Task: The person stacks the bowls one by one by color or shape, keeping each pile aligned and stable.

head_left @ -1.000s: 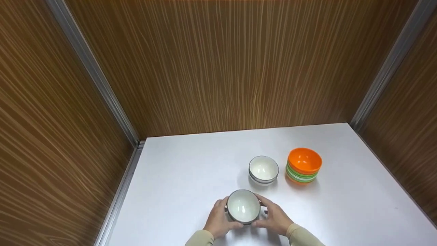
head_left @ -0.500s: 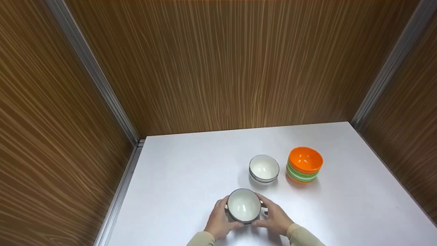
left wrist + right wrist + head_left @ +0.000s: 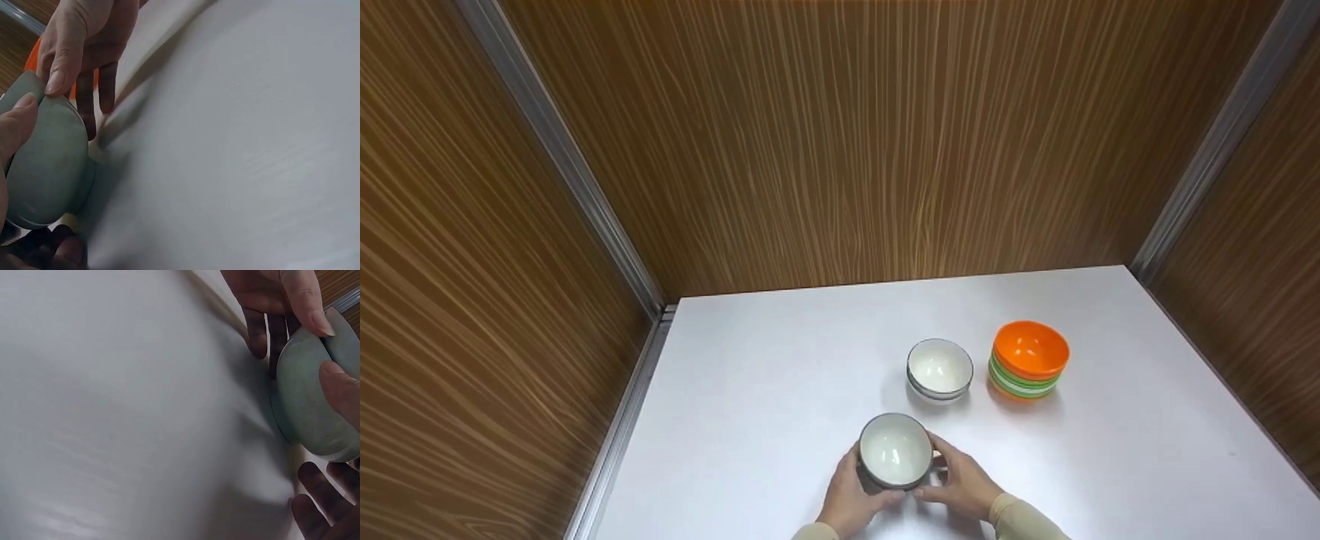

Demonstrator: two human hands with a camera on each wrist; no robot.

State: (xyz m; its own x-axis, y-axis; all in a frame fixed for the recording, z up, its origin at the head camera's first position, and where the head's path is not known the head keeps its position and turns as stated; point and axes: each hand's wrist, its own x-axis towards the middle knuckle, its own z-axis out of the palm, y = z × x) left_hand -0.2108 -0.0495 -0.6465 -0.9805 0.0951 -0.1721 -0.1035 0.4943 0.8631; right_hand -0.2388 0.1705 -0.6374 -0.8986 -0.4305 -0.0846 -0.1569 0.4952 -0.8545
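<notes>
Two pale grey-green bowls point(image 3: 895, 450), one nested in the other, are held between both hands near the front of the white table. In the head view my left hand point(image 3: 851, 495) grips their left side, thumb at the front. On the right side my right hand point(image 3: 966, 481) holds them the same way, its thumb point(image 3: 340, 389) pressed near the seam between the bowls. The left wrist view shows the lower bowl's outside point(image 3: 50, 160) and its foot, with the left thumb point(image 3: 18, 125) at the seam. Shadows fall on the tabletop below.
Behind the hands stands a stack of white bowls point(image 3: 940, 369) with dark rims. To its right is a taller stack of orange and green bowls point(image 3: 1030, 360). Wood-grain panels point(image 3: 840, 150) wall the white table point(image 3: 750, 375) at the back and sides.
My left hand has shifted slightly right and down around the bowls, its fingers now lower on their side. The right hand's fingers have spread a little. The bowls stay nearly in place.
</notes>
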